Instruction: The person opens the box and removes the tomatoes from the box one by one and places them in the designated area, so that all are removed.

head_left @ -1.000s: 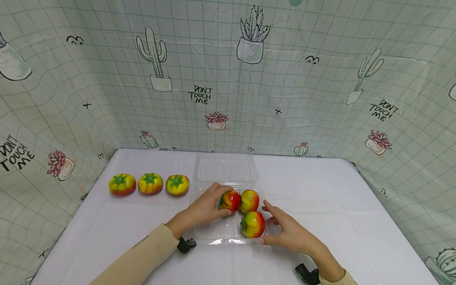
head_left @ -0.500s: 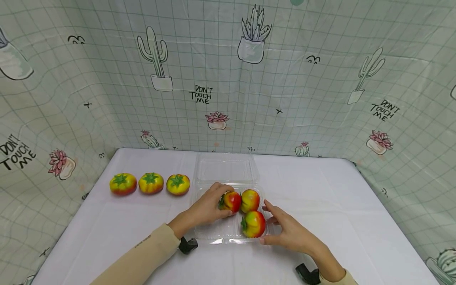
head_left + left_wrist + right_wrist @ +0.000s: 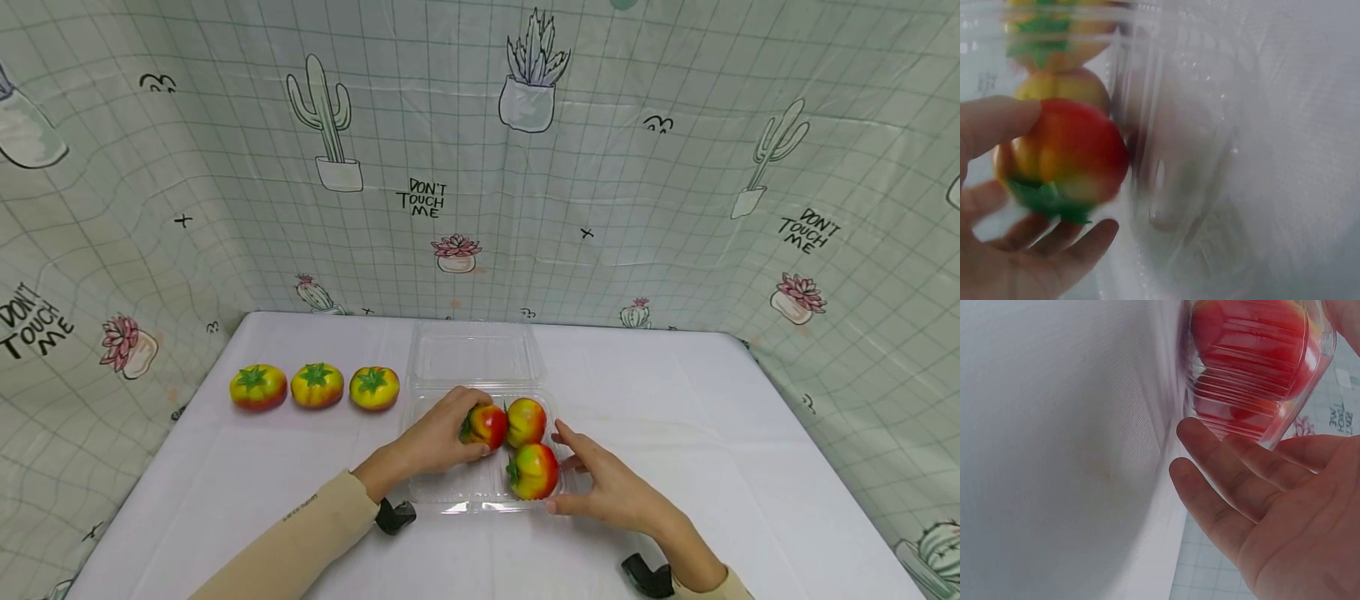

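Observation:
A clear plastic clamshell box (image 3: pixel 453 487) lies on the table with its lid (image 3: pixel 476 357) folded back. My left hand (image 3: pixel 435 435) is over the box and holds a ribbed red-and-yellow tomato (image 3: pixel 491 427), thumb on one side and fingers curled on the other. Its green leafy top (image 3: pixel 1054 201) faces the palm. On the box's right side sit two similar tomatoes, one at the back (image 3: pixel 527 422) and one in front (image 3: pixel 535 472). Beside the right wall is my right hand (image 3: pixel 603 490), fingers loosely extended, with fingertips (image 3: pixel 1192 432) close to the plastic; contact is unclear.
Left of the box, three yellow-red tomatoes stand in a row: the left one (image 3: pixel 258 389), the middle one (image 3: pixel 317 387) and the right one (image 3: pixel 374 390). They rest on a white-covered table (image 3: pixel 675 400). Behind it hangs a gridded, cactus-printed cloth (image 3: pixel 480 208).
Almost nothing differs. Both hands stay in place, the left still holding its tomato and the right beside the box; the head view shifts very slightly.

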`<state>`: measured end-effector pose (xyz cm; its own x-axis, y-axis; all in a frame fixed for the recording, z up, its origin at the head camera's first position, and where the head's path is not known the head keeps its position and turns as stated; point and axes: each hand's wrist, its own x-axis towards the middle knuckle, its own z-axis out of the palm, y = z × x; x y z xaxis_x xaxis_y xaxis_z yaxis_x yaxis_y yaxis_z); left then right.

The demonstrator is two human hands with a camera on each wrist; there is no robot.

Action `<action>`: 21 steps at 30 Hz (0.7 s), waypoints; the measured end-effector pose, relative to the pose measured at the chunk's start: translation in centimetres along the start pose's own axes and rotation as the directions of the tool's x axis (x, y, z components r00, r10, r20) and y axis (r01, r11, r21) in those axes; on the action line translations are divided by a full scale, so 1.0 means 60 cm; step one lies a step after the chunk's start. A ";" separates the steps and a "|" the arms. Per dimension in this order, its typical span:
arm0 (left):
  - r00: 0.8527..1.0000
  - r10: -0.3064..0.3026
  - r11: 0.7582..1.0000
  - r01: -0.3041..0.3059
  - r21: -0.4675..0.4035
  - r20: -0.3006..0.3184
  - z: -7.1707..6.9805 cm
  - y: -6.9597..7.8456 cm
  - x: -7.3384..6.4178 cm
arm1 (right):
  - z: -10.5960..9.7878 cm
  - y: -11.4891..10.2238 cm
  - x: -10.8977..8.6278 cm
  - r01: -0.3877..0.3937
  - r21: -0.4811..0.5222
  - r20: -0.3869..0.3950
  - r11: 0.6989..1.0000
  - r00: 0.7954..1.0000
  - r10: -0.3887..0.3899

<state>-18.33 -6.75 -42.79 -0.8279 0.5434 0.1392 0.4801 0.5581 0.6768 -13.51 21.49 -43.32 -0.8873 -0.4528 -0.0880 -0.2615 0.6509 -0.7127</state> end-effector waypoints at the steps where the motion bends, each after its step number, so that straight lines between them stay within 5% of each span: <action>1: 1.000 0.000 1.000 0.000 -0.002 0.002 0.000 0.000 0.000 | 0.000 0.000 0.000 0.001 -0.002 -0.001 1.000 1.000 -0.001; 21: 1.000 0.013 1.000 -0.013 -0.006 -0.009 -0.006 0.006 -0.004 | 0.000 0.001 0.000 -0.005 0.003 -0.003 1.000 1.000 0.005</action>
<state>-18.06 -6.88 -42.31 -0.8244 0.5446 0.1543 0.4887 0.5472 0.6796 -13.51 21.56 -43.36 -0.8895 -0.4480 -0.0897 -0.2559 0.6511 -0.7145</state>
